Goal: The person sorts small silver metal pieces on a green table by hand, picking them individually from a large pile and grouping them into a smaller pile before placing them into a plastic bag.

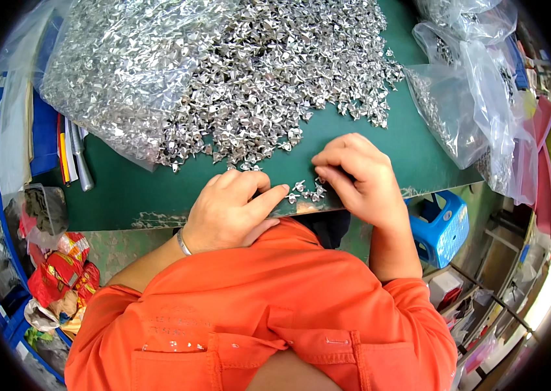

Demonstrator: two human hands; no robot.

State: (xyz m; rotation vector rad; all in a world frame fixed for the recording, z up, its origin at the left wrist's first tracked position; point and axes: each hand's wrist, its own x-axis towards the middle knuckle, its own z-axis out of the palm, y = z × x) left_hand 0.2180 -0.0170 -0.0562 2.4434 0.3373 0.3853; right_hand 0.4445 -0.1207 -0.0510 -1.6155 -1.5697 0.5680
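A heap of small shiny metal parts point(275, 72) with winged shapes covers much of the green table point(158, 199). A few loose metal parts point(306, 191) lie near the table's front edge, between my hands. My left hand point(231, 207) rests at the edge, its index finger stretched to the loose parts and nothing visible in its grasp. Just right of them, my right hand point(365, 177) is closed, thumb and index finger brought together; whatever is between the fingertips is too small to make out.
Clear plastic point(119, 85) covers the heap's left part. Bags of metal parts point(458, 104) sit at the table's right. A blue stool point(441, 228) stands below on the right. Pens and a metal tool point(80, 159) lie at left, near a clear container point(46, 207) and red packages point(67, 274).
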